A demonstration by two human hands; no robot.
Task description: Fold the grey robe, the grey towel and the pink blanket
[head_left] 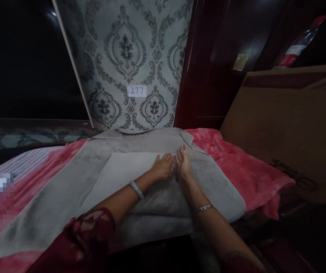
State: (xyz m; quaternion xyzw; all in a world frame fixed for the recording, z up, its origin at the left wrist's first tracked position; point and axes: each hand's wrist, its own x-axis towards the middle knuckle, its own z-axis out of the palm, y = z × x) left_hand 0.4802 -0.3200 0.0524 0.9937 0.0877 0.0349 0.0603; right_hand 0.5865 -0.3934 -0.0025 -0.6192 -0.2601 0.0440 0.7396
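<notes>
Your left hand (pixel 163 167) lies flat on a gray blanket (pixel 63 189), fingers straight; your right hand (pixel 183 165) tilts beside it, also ungripping. At three o'clock, a cardboard box (pixel 288 125), cut off.

A large dark screen (pixel 29 64) stood at the left, beside patterned grey wallpaper (pixel 125 49) bearing a slip of paper (pixel 137 91) marked 277. Dark red woodwork (pixel 195 72) rose to its right, with a small pale plate (pixel 240 62) beyond. A red-capped bottle (pixel 296 48) showed above the edge of a cardboard box (pixel 290 117).
</notes>
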